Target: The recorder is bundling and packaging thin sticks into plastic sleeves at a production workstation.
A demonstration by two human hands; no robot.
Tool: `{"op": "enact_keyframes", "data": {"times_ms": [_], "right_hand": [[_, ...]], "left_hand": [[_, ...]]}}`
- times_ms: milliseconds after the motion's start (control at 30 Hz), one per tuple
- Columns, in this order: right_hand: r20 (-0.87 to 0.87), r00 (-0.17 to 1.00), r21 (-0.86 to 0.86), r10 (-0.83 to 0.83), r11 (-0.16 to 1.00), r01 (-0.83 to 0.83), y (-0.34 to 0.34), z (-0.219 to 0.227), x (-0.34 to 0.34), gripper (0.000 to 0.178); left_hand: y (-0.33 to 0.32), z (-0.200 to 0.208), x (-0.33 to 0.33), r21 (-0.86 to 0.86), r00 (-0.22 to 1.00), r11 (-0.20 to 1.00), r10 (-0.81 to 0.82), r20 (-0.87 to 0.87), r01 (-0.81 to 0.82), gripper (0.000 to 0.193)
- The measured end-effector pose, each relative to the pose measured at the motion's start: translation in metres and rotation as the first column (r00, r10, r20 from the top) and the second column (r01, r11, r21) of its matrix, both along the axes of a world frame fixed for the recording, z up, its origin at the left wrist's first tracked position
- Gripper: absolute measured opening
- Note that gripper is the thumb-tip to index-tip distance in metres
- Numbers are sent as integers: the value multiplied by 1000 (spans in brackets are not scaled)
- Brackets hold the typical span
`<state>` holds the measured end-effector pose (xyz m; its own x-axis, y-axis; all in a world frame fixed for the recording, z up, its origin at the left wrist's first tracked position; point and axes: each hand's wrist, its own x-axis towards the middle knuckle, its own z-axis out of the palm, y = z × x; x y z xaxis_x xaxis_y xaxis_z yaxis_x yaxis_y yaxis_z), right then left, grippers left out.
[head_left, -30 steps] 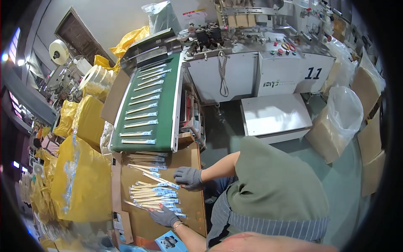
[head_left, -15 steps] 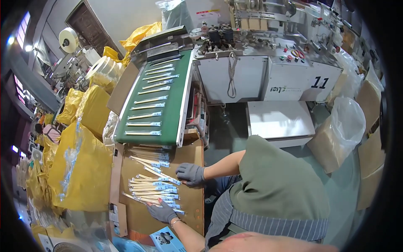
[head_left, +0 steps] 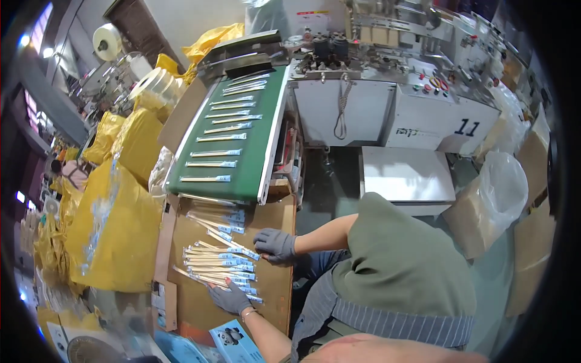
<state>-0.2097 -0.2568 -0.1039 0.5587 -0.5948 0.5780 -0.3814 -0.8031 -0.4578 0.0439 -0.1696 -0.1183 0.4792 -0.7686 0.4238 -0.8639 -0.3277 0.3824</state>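
Individually wrapped chopsticks (head_left: 221, 261) with light-blue end labels lie in a loose pile on a cardboard surface (head_left: 275, 302). At the pile's near edge is my left hand (head_left: 230, 297) in a grey glove with bare fingertips. Its fingers are spread against the lowest packets. My right hand (head_left: 275, 245), also grey-gloved, sits beside the labelled ends on the right, fingers loosely bent and apart, with the thumb next to one packet's end. No packet is lifted in either hand.
A green conveyor belt (head_left: 227, 172) carrying a row of wrapped chopsticks ends above the cardboard. Yellow sacks (head_left: 112, 230) stand on the left. A blue packet with a panda picture (head_left: 233, 342) lies near my left forearm. A white machine (head_left: 342, 112) stands behind; a plastic-lined carton (head_left: 484, 209) is right.
The chopsticks on the belt have shifted, and one more has come down at its near end. My view has tilted slightly. Both hands stay almost in place at the pile.
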Motion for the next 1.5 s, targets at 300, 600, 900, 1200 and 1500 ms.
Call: {"op": "enact_keyframes", "data": {"times_ms": [300, 600, 900, 1200, 1500], "right_hand": [[-58, 998, 94, -14, 995, 20, 0, 13, -5, 23], [-98, 994, 78, 55, 996, -47, 5, 24, 5, 21], [-138, 989, 101, 44, 994, -30, 4, 26, 1, 22], [-167, 985, 114, 32, 993, -13, 3, 29, 7, 25], [-193, 981, 105, 14, 994, 7, 2, 26, 9, 23]], "left_hand": [[-10, 4, -12, -81, 997, 996, -50, -65, 45, 66], [2, 10, -1, -143, 994, 988, 38, -105, -53, 63], [43, 103, 148, -610, 844, 641, 530, -86, -465, 80], [91, 186, 315, -297, 268, 235, 960, -74, -925, 120], [88, 191, 322, -285, 303, 251, 941, -153, -925, 116]]}}
